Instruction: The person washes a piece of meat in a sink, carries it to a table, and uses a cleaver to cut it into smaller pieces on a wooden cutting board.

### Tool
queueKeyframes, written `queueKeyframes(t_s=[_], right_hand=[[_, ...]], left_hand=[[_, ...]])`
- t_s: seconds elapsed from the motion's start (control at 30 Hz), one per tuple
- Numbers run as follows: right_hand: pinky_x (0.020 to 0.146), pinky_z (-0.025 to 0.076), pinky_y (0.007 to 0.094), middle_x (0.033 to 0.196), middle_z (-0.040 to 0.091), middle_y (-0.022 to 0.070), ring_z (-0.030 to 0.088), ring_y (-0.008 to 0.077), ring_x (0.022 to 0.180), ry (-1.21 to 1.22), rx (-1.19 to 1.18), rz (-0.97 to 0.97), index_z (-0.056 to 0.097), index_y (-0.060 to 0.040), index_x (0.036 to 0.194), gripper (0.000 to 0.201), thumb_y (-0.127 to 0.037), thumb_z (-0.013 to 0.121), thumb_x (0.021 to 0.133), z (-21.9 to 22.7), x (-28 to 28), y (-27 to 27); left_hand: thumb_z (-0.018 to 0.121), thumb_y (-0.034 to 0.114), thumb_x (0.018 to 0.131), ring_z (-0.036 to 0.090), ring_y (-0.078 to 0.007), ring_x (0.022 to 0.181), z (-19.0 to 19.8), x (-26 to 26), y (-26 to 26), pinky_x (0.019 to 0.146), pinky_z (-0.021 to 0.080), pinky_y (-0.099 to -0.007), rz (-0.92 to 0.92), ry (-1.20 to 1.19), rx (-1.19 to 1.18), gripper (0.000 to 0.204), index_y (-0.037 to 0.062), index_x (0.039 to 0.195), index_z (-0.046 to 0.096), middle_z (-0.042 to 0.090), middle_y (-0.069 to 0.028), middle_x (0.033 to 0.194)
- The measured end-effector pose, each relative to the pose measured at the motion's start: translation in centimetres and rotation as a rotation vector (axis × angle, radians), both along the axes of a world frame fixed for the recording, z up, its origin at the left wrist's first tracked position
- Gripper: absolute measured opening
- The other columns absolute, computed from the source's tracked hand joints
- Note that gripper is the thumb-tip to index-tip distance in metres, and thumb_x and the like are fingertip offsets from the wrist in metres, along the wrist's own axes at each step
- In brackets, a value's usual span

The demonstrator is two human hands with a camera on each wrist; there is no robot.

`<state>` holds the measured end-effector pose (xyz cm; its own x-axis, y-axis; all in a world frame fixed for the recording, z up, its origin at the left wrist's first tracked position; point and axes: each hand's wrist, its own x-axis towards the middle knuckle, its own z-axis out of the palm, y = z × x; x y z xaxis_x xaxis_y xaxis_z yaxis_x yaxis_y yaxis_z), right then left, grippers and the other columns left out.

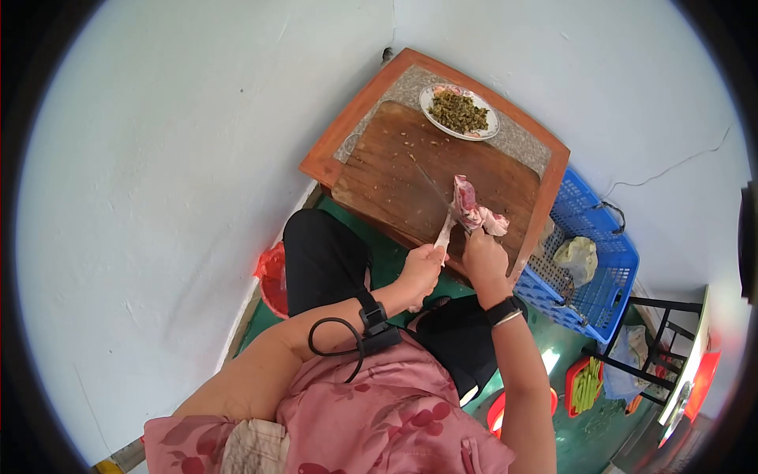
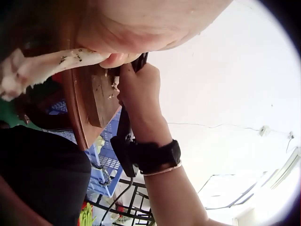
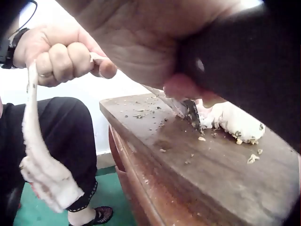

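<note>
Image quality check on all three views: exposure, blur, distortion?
Head view: heavy fisheye, dark vignette round the edge, even light, board sharp. Left wrist view: wall and ceiling blown out, left hand and skin strip close and soft. Right wrist view: right hand close and soft, dark blur at right, knife shaded, board edge crisp.

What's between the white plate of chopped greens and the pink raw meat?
Only bare brown wooden cutting board, flecked with scraps, separates white plate and pink raw meat; head view shows it.
</note>
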<state>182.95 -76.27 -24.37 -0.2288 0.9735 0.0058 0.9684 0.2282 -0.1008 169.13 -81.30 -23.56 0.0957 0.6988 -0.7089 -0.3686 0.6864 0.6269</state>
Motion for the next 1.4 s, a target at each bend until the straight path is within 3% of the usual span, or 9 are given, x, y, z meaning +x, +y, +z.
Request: queueKeyframes(t_s=[0.33,0.53,0.67,0.7,0.8,0.93,1.0,1.23,1.4], right_hand=[[0.060,0.053,0.0414,0.073,0.064,0.0165,0.065,0.0319,0.069,0.084,0.187,0.071,0.057,-0.0014,0.078,0.021,-0.021,0.055,0.084,-1.7,-1.0,4.2],[0.062,0.050,0.0451,0.079,0.063,0.0181,0.062,0.0368,0.069,0.506,0.179,-0.047,0.061,-0.0030,0.087,0.023,-0.026,0.056,0.084,-1.4,1.1,4.3],[0.065,0.048,0.0463,0.070,0.060,0.0234,0.062,0.0379,0.071,0.865,-0.155,-0.301,0.060,0.0016,0.081,0.024,-0.023,0.058,0.078,-2.2,1.3,4.3],[0.062,0.048,0.0453,0.067,0.059,0.0225,0.060,0.0387,0.067,0.791,-0.051,-0.265,0.058,0.0023,0.082,0.023,-0.020,0.058,0.077,-2.3,1.2,4.1],[0.078,0.046,0.0448,0.091,0.059,0.0251,0.058,0.0412,0.087,0.788,0.025,-0.239,0.056,0.0012,0.097,0.029,-0.019,0.059,0.077,-3.1,0.4,3.4],[0.084,0.044,0.0432,0.102,0.057,0.0252,0.055,0.0404,0.096,0.843,0.003,-0.229,0.053,0.0024,0.105,0.034,-0.014,0.061,0.076,-3.2,0.4,3.1],[0.082,0.045,0.0430,0.098,0.058,0.0247,0.056,0.0404,0.094,0.834,0.016,-0.231,0.054,0.0026,0.103,0.032,-0.013,0.061,0.077,-3.2,0.5,3.0],[0.067,0.050,0.0470,0.079,0.063,0.0216,0.063,0.0366,0.076,0.524,-0.150,-0.270,0.060,-0.0004,0.084,0.024,-0.024,0.055,0.084,-0.5,0.3,0.3],[0.068,0.050,0.0468,0.079,0.063,0.0220,0.064,0.0362,0.075,0.531,-0.175,-0.290,0.060,-0.0011,0.092,0.024,-0.023,0.057,0.083,0.3,1.2,-0.4]], left_hand=[[0.047,0.026,0.095,0.023,-0.0057,0.033,1.2,0.1,0.7,0.029,0.019,-0.0243,0.094,-0.043,0.033,0.020,0.0060,0.089,0.050,0.031,0.0039,0.050],[0.051,0.022,0.090,0.023,-0.0035,0.033,0.8,-5.0,1.4,0.029,0.018,-0.0215,-0.073,-0.221,0.007,0.014,0.0101,0.097,0.055,0.028,0.0085,0.047],[0.045,0.022,0.093,0.027,-0.0060,0.036,-0.7,-6.5,1.9,0.031,0.021,-0.0225,-0.065,-0.420,-0.100,0.004,0.0215,0.095,0.048,0.031,0.0062,0.050],[0.045,0.020,0.093,0.029,-0.0062,0.038,-1.0,-6.6,2.2,0.032,0.024,-0.0223,-0.061,-0.399,-0.144,0.007,0.0203,0.097,0.050,0.034,0.0059,0.052],[0.045,0.014,0.089,0.036,-0.0075,0.040,1.6,-4.0,2.5,0.036,0.029,-0.0220,0.052,-0.149,-0.196,0.016,0.0159,0.102,0.055,0.043,0.0045,0.057],[0.046,0.012,0.086,0.037,-0.0085,0.041,0.9,-4.3,3.6,0.038,0.031,-0.0227,-0.034,-0.315,-0.301,0.021,0.0131,0.104,0.056,0.046,0.0037,0.059],[0.047,0.014,0.085,0.036,-0.0087,0.040,0.8,-5.0,3.7,0.039,0.030,-0.0235,-0.085,-0.462,-0.322,0.020,0.0137,0.103,0.056,0.045,0.0039,0.059],[0.052,0.019,0.083,0.041,-0.0111,0.050,0.1,-4.4,5.8,0.046,0.033,-0.0265,-0.143,-0.237,-0.153,0.016,0.0144,0.097,0.058,0.048,0.0033,0.063],[0.053,0.018,0.079,0.048,-0.0130,0.058,-1.0,-5.9,8.9,0.050,0.039,-0.0294,-0.191,-0.223,-0.105,0.016,0.0116,0.092,0.059,0.052,0.0012,0.073]])
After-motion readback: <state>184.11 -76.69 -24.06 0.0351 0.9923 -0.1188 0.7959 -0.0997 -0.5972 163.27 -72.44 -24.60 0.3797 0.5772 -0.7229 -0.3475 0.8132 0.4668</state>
